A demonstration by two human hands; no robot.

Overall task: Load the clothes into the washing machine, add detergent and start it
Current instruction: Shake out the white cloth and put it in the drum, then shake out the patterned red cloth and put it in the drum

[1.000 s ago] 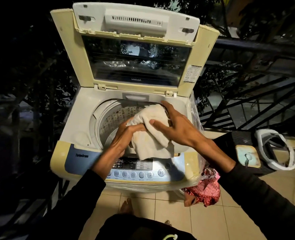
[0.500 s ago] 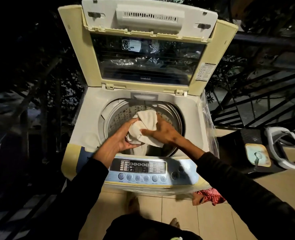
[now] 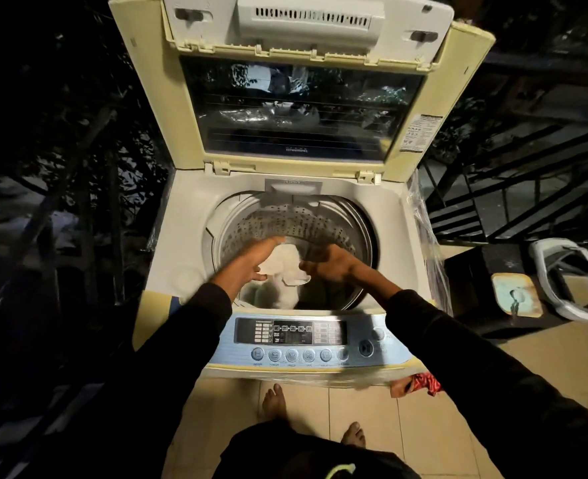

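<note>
A cream top-loading washing machine [image 3: 394,236] stands in front of me with its lid [image 3: 296,108] raised upright. Both my hands are inside the mouth of the perforated drum [image 3: 285,224]. A white cloth [image 3: 283,262] hangs between them, its lower end blurred and trailing down into the drum. My left hand [image 3: 251,262] grips the cloth from the left, thumb below and fingers above. From the right, my right hand [image 3: 332,267] meets the cloth's edge with curled fingers. The control panel [image 3: 292,335] with its row of buttons lies just below my wrists.
A red patterned cloth [image 3: 423,383] lies on the tiled floor at the machine's front right corner. Clear plastic wrap [image 3: 430,243] hangs on the machine's right side. Further right is a dark stand [image 3: 468,281] carrying a teal square [image 3: 517,293] and a white rimmed object [image 3: 572,278]. Black railings [image 3: 510,188] run behind.
Both hands have gone forward and down from above the control panel into the drum opening, carrying the white cloth with them. The cloth now hangs lower inside the drum.
</note>
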